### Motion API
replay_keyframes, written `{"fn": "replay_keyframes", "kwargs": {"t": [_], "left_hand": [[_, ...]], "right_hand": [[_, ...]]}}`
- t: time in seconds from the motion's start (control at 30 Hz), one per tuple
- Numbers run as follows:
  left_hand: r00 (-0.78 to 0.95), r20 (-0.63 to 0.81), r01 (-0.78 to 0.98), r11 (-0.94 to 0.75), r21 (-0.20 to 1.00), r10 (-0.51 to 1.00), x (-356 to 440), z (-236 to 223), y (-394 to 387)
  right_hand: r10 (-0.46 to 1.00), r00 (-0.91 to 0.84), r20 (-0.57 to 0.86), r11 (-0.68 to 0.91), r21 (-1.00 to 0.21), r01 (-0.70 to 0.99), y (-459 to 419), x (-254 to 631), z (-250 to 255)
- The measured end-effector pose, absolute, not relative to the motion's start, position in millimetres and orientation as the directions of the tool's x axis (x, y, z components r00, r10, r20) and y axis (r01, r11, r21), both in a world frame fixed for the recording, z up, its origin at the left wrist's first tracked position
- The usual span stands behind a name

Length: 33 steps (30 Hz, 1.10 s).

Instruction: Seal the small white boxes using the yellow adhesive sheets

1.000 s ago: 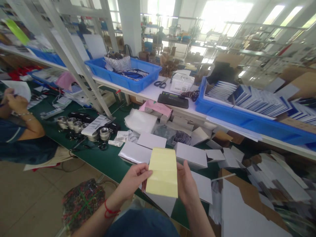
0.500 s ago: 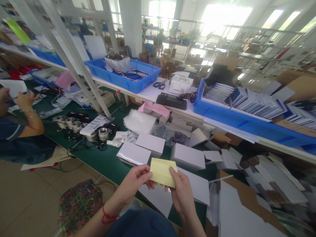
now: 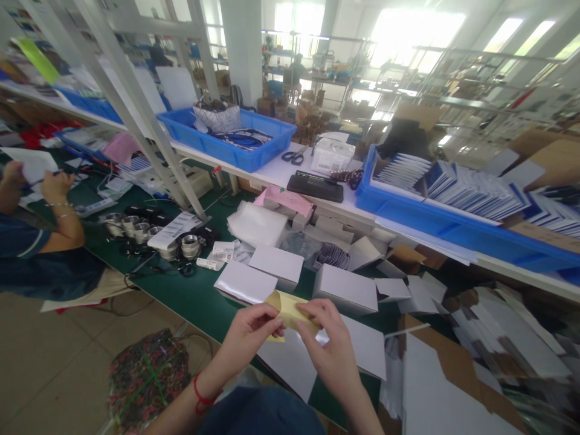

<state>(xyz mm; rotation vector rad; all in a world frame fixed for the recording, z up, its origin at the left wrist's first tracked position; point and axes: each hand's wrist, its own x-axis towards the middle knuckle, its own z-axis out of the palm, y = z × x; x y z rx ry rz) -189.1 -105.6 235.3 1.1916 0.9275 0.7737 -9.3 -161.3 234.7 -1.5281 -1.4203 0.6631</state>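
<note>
A pale yellow sheet of paper [image 3: 290,308], folded down small, is pinched between both my hands just above the front edge of the green table [image 3: 199,296]. My left hand [image 3: 249,332], with a red string at the wrist, grips its left end. My right hand [image 3: 328,347] grips its right end with the fingers curled over it. Directly beyond the sheet lie white boxes [image 3: 347,287] and flat white cards [image 3: 240,281].
A co-worker's arm [image 3: 49,223] and hands holding paper are at the far left. Metal cylindrical parts [image 3: 190,244] and labels lie on the left of the table. Blue bins [image 3: 226,136] sit on the white shelf [image 3: 317,202]. Cardboard pieces [image 3: 453,362] pile at the right. A patterned bag [image 3: 149,374] rests on the floor.
The yellow sheet went from a tall open strip to a small folded wad. Both hands have drawn closer together and lower over it.
</note>
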Motion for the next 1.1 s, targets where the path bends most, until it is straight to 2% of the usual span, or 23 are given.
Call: {"fn": "replay_keyframes", "kwargs": {"t": [0.07, 0.13, 0.23, 0.4, 0.53, 0.63, 0.7, 0.8, 0.83, 0.9, 1.0, 1.1], "left_hand": [[0.457, -0.121, 0.003, 0.134, 0.991, 0.881, -188.9, 234.9, -105.0], [0.468, -0.079, 0.031, 0.073, 0.997, 0.880, -188.8, 234.9, -104.4], [0.460, -0.098, 0.052, 0.084, 0.995, 0.883, -188.8, 233.7, -103.7], [0.451, -0.219, 0.001, 0.245, 0.970, 0.865, -185.8, 229.4, -104.6], [0.434, -0.356, -0.056, 0.419, 0.906, 0.827, -176.4, 223.8, -105.2], [0.421, -0.456, -0.108, 0.543, 0.833, 0.784, -167.3, 212.7, -102.7], [0.414, -0.496, -0.123, 0.587, 0.800, 0.763, -161.5, 201.3, -98.2], [0.390, -0.460, -0.032, 0.511, 0.859, 0.798, -151.6, 180.9, -86.3], [0.388, -0.428, 0.018, 0.457, 0.889, 0.816, -147.8, 174.0, -81.4], [0.409, -0.357, 0.109, 0.343, 0.933, 0.840, -140.9, 161.3, -71.3], [0.466, -0.278, 0.233, 0.187, 0.954, 0.840, -139.8, 145.1, -60.4], [0.549, -0.196, 0.367, -0.023, 0.930, 0.812, -157.8, 130.2, -59.2]], "right_hand": [[0.977, 0.127, 0.171, 0.098, -0.890, 0.445, -160.8, -13.1, 236.7], [0.975, 0.136, 0.176, 0.100, -0.893, 0.438, -159.1, -16.4, 236.6], [0.960, 0.160, 0.229, 0.135, -0.882, 0.452, -156.5, -19.4, 235.6], [0.922, 0.154, 0.356, 0.233, -0.826, 0.513, -154.9, -22.8, 235.6], [0.892, 0.101, 0.440, 0.287, -0.726, 0.625, -155.1, -24.7, 229.2], [0.894, 0.062, 0.443, 0.292, -0.683, 0.670, -155.8, -24.4, 219.2], [0.910, 0.082, 0.407, 0.267, -0.725, 0.634, -156.1, -23.0, 212.0], [0.923, 0.224, 0.314, 0.181, -0.866, 0.467, -154.9, -17.6, 199.9], [0.922, 0.292, 0.255, 0.136, -0.918, 0.372, -154.0, -14.8, 194.5], [0.891, 0.450, 0.049, 0.010, -0.996, 0.089, -152.2, -7.4, 180.4], [0.763, 0.580, -0.285, -0.130, -0.947, -0.295, -154.2, 6.6, 151.2], [0.689, 0.588, -0.423, -0.202, -0.891, -0.406, -170.1, 19.1, 121.4]]}}
